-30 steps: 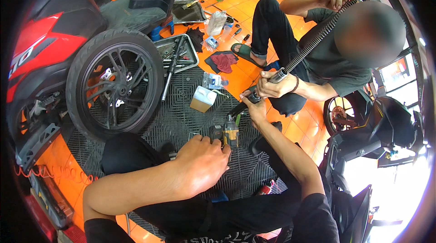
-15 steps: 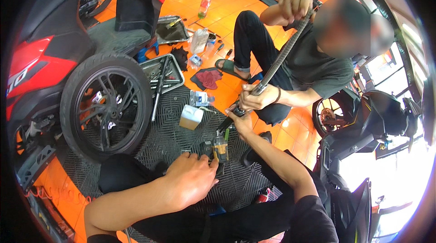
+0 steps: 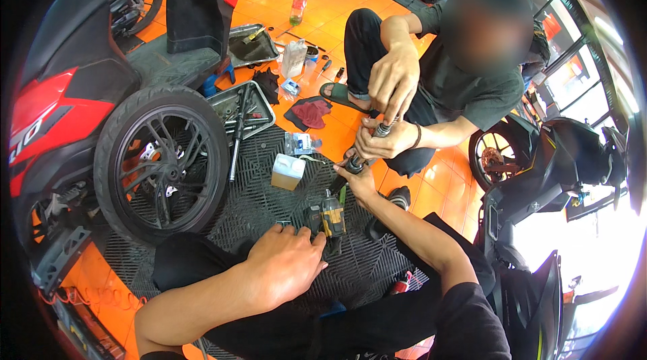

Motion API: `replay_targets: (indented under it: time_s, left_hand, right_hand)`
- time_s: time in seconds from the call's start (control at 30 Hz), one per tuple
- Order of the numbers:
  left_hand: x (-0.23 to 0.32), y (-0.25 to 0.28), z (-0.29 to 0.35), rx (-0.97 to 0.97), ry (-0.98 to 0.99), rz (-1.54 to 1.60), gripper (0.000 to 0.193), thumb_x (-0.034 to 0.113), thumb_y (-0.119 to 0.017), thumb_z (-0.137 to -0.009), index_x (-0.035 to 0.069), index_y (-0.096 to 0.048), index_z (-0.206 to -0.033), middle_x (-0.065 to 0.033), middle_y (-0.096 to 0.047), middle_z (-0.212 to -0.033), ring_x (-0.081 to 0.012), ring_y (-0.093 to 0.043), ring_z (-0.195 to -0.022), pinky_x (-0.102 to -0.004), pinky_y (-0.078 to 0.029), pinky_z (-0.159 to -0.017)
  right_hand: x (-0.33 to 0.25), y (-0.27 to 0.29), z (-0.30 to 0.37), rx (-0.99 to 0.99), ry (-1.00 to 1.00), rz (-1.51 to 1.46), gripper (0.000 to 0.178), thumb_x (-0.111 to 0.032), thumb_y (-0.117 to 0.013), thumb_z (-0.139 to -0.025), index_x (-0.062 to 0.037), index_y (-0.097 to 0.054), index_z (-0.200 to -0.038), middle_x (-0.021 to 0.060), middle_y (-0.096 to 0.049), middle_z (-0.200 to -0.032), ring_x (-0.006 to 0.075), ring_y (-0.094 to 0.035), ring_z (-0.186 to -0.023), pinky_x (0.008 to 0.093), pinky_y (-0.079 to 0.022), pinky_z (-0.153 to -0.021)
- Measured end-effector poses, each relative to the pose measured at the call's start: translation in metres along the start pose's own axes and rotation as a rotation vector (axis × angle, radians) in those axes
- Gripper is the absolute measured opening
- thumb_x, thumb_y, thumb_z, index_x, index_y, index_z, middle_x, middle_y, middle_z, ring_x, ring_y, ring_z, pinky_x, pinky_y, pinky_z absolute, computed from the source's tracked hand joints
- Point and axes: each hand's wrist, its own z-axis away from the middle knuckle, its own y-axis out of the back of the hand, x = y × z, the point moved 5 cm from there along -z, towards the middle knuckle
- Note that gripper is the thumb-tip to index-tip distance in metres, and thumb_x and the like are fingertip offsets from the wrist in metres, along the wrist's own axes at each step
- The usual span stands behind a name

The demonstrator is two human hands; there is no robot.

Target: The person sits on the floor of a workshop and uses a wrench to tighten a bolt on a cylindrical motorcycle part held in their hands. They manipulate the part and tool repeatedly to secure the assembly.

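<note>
A motorcycle fork leg point(image 3: 354, 162) slants up from the mat, its upper end toward the co-worker. My right hand point(image 3: 358, 179) is wrapped round its dark tube, just below the co-worker's lower hand point(image 3: 385, 139). At the top of the tube, the co-worker's other hand point(image 3: 395, 82) presses its fingers on the short end of a coil spring point(image 3: 383, 128). My left hand point(image 3: 286, 262) is held low over the mat, back up, with its fingers curled; what they hold, if anything, is hidden. Right beside its fingertips is a yellow and black cordless impact driver point(image 3: 332, 216).
A container of amber liquid point(image 3: 287, 173) stands on the black ribbed mat point(image 3: 259, 208). Left of it are a tool tray point(image 3: 259, 124) and a wheel point(image 3: 168, 165) near a red motorcycle point(image 3: 50, 107). A dark red rag point(image 3: 310, 113) lies beyond. Another motorcycle point(image 3: 559, 165) stands at right.
The long spring that stuck far out of the fork tube now shows only a short end. The co-worker's upper hand has come down to the tube's mouth. My hands stay much as they were.
</note>
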Motion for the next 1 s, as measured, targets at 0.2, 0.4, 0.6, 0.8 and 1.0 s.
replay_targets:
  time_s: [0.2,0.4,0.6,0.8,1.0]
  left_hand:
    - [0.0,0.001,0.001,0.006,-0.006,0.004,0.048,0.035,-0.058,-0.1,0.0,-0.059,-0.132,-0.0205,-0.067,-0.106,-0.0373,-0.068,-0.099,-0.0478,-0.053,-0.089]
    - [0.001,0.002,-0.001,-0.031,0.006,0.011,0.048,0.035,-0.057,-0.101,-0.001,-0.058,-0.132,-0.0211,-0.067,-0.107,-0.0374,-0.068,-0.099,-0.0476,-0.053,-0.09]
    - [0.001,0.002,-0.003,-0.037,0.003,0.006,0.048,0.035,-0.056,-0.101,-0.002,-0.058,-0.132,-0.0214,-0.067,-0.108,-0.0375,-0.068,-0.1,-0.0475,-0.053,-0.091]
    - [-0.002,0.005,-0.009,-0.05,0.027,0.03,0.047,0.035,-0.057,-0.1,-0.001,-0.058,-0.131,-0.0215,-0.067,-0.109,-0.0378,-0.068,-0.1,-0.0481,-0.052,-0.091]
    - [-0.027,0.015,-0.015,0.075,0.125,0.003,0.047,0.036,-0.058,-0.1,-0.003,-0.059,-0.127,-0.0205,-0.066,-0.109,-0.0384,-0.066,-0.104,-0.0493,-0.052,-0.092]
  right_hand:
    - [0.008,-0.001,0.012,-0.004,-0.098,0.056,0.017,-0.012,-0.081,-0.088,-0.0023,-0.071,-0.098,0.0029,-0.072,-0.096,0.0119,-0.064,-0.09,0.0292,-0.05,-0.086]
    - [0.026,0.003,0.015,0.017,-0.099,0.078,0.018,-0.014,-0.08,-0.088,-0.0015,-0.073,-0.099,0.004,-0.073,-0.097,0.0129,-0.065,-0.092,0.0301,-0.05,-0.088]
    - [0.03,0.002,0.012,0.017,-0.135,0.043,0.017,-0.013,-0.081,-0.087,-0.0019,-0.073,-0.097,0.0043,-0.074,-0.097,0.0131,-0.065,-0.092,0.0301,-0.05,-0.088]
    - [0.015,-0.003,0.005,-0.063,-0.013,0.036,0.019,-0.015,-0.082,-0.086,-0.0038,-0.071,-0.096,0.0037,-0.073,-0.096,0.013,-0.067,-0.092,0.0308,-0.052,-0.086]
    - [-0.017,-0.028,0.008,-0.251,0.096,0.078,0.021,-0.017,-0.083,-0.085,-0.0033,-0.071,-0.096,0.0047,-0.074,-0.097,0.0121,-0.067,-0.091,0.0309,-0.053,-0.085]
